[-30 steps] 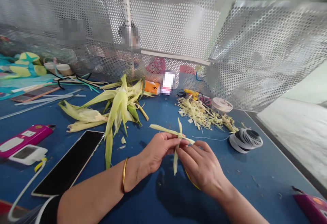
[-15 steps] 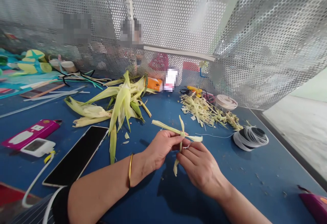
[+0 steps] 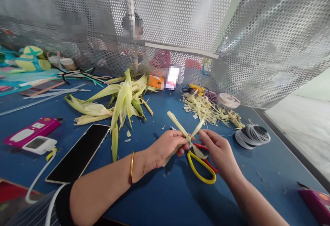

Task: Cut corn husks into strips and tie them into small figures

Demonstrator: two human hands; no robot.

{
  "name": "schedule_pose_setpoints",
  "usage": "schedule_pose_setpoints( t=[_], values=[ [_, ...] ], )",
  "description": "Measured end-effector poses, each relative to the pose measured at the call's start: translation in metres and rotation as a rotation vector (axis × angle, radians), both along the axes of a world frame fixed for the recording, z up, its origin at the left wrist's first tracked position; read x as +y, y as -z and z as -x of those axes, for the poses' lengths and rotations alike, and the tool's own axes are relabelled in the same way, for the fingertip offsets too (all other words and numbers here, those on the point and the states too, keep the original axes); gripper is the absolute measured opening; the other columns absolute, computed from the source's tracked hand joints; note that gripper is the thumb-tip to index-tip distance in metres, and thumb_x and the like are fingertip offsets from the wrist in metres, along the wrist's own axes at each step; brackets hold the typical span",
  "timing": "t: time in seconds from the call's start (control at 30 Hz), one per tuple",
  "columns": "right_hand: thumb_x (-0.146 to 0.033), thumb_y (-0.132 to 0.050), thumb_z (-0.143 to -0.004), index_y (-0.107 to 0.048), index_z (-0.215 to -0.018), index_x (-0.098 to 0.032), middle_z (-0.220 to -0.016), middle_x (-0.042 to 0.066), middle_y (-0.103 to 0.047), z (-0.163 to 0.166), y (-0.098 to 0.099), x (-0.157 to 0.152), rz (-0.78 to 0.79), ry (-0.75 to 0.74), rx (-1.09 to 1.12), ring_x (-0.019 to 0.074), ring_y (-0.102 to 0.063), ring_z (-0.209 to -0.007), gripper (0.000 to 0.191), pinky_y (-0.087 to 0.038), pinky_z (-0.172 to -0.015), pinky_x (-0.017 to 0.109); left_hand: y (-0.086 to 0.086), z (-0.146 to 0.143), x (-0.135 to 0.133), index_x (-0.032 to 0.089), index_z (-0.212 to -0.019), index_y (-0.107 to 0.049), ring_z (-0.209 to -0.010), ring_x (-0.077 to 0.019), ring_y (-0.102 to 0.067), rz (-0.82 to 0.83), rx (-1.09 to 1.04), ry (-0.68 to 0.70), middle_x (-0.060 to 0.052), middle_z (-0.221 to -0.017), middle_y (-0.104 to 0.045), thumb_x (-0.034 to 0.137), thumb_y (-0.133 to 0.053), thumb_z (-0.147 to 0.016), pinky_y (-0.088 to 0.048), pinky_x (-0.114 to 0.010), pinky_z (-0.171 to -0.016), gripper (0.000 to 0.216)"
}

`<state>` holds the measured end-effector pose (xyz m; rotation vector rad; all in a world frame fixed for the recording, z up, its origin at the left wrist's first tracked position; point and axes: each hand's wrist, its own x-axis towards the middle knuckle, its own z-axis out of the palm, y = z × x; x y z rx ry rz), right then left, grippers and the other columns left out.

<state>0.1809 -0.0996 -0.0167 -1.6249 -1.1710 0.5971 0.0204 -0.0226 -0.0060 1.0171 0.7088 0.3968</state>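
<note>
My left hand point(image 3: 168, 147) pinches a small bundle of pale corn husk strips point(image 3: 178, 122) at their crossing point, its thumb and fingers closed. Two strips point up in a V, and another hangs down to the right. My right hand point(image 3: 220, 148) is closed, fingertips at the edge of the right-hand strip; whether thread is also between them is hidden. Below and between my hands are scissors point(image 3: 201, 182) with one yellow and one red handle loop, a blade tip showing beyond my left hand. White thread runs from a spool point(image 3: 252, 136) towards my right hand.
Whole corn husks point(image 3: 125, 95) lie heaped at the left. A phone point(image 3: 78, 153), a magenta device point(image 3: 33, 131) and a white gadget with a cable point(image 3: 40, 145) are nearer. Husk shreds point(image 3: 199, 107) and a tape roll point(image 3: 228, 100) sit by the perforated metal screen point(image 3: 177, 16).
My right hand has moved right and slightly up from beneath the husk bundle. The strips have turned from a cross to a V shape. The scissors have come into view.
</note>
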Motion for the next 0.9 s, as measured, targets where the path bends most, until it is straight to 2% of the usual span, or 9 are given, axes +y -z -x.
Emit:
schedule_pose_setpoints(
  t=[0.1,0.23,0.37,0.5,0.57,0.63,0.73,0.8,0.9],
  values=[
    [-0.054,-0.07,-0.076,-0.072,-0.083,-0.016,-0.066,0.002,-0.063,0.0,0.004,0.006,0.11,-0.116,0.43,0.015,-0.054,-0.062,0.038,-0.043,-0.063,0.028,0.002,0.0,-0.003,0.014,-0.067,-0.06,-0.052,-0.0069,-0.041,-0.088,0.035,0.062,0.002,-0.061,-0.052,0.032,-0.062,-0.079,-0.029,-0.024,-0.054,0.023],
    [-0.048,-0.078,-0.069,-0.066,-0.065,-0.016,-0.058,0.001,-0.06,0.006,0.011,0.006,0.059,-0.088,0.518,0.0126,-0.05,-0.058,0.035,-0.041,-0.059,0.027,0.004,-0.001,-0.005,0.012,-0.073,-0.065,-0.051,-0.0071,-0.033,-0.213,0.08,0.078,0.005,-0.055,-0.044,0.04,-0.061,-0.082,-0.023,-0.025,-0.052,0.029],
    [-0.047,-0.074,-0.072,-0.068,-0.079,-0.017,-0.064,0.001,-0.06,0.003,0.016,0.006,-0.01,0.09,0.302,0.0154,-0.053,-0.06,0.032,-0.044,-0.059,0.029,0.004,-0.001,-0.007,0.011,-0.077,-0.069,-0.051,-0.008,-0.033,-0.277,0.131,0.108,0.005,-0.053,-0.042,0.033,-0.059,-0.082,-0.023,-0.025,-0.053,0.025],
    [-0.043,-0.067,-0.08,-0.065,-0.116,-0.023,-0.117,0.012,-0.064,-0.004,0.01,0.006,-0.243,0.274,-0.288,0.0289,-0.059,-0.107,0.042,-0.047,-0.088,0.045,0.003,-0.001,-0.01,0.011,-0.078,-0.071,-0.052,-0.0081,-0.036,-0.329,0.201,0.182,0.004,-0.055,-0.046,0.029,-0.058,-0.082,-0.025,-0.025,-0.053,0.023],
    [-0.04,-0.062,-0.085,-0.071,-0.103,-0.026,-0.116,0.009,-0.067,-0.003,0.005,0.004,-0.244,0.124,-0.482,0.03,-0.057,-0.117,0.025,-0.035,-0.105,0.053,0.003,-0.001,-0.01,0.012,-0.075,-0.07,-0.052,-0.0085,-0.038,-0.388,0.215,0.221,0.004,-0.055,-0.047,0.028,-0.059,-0.082,-0.027,-0.024,-0.054,0.021],
    [-0.04,-0.06,-0.087,-0.073,-0.081,-0.026,-0.094,0.005,-0.073,0.001,0.002,0.002,-0.156,-0.112,-0.424,0.0274,-0.064,-0.106,0.02,-0.031,-0.108,0.053,0.005,-0.001,-0.009,0.013,-0.073,-0.07,-0.054,-0.0095,-0.041,-0.47,0.227,0.253,0.004,-0.054,-0.048,0.03,-0.06,-0.081,-0.03,-0.024,-0.055,0.021],
    [-0.046,-0.064,-0.083,-0.067,-0.07,-0.022,-0.066,0.001,-0.066,0.01,0.0,0.0,0.038,-0.261,0.024,0.0191,-0.066,-0.064,0.028,-0.053,-0.076,0.039,0.005,0.001,-0.009,0.013,-0.07,-0.07,-0.054,-0.0101,-0.044,-0.579,0.24,0.298,0.004,-0.053,-0.048,0.037,-0.056,-0.086,-0.031,-0.024,-0.055,0.032],
    [-0.048,-0.07,-0.078,-0.064,-0.069,-0.02,-0.059,-0.001,-0.061,0.014,0.001,-0.001,0.097,-0.227,0.299,0.0145,-0.057,-0.047,0.03,-0.048,-0.051,0.029,0.004,0.002,-0.009,0.013,-0.068,-0.069,-0.052,-0.0093,-0.042,-0.605,0.235,0.306,0.004,-0.052,-0.048,0.038,-0.052,-0.089,-0.03,-0.024,-0.054,0.037],
    [-0.044,-0.076,-0.072,-0.06,-0.065,-0.019,-0.06,-0.002,-0.06,0.017,0.005,-0.003,0.06,-0.145,0.426,0.0121,-0.053,-0.043,0.03,-0.042,-0.043,0.025,0.002,0.003,-0.009,0.013,-0.07,-0.072,-0.049,-0.0083,-0.041,-0.57,0.223,0.31,0.004,-0.051,-0.049,0.032,-0.054,-0.087,-0.03,-0.023,-0.052,0.031]
  ],
)
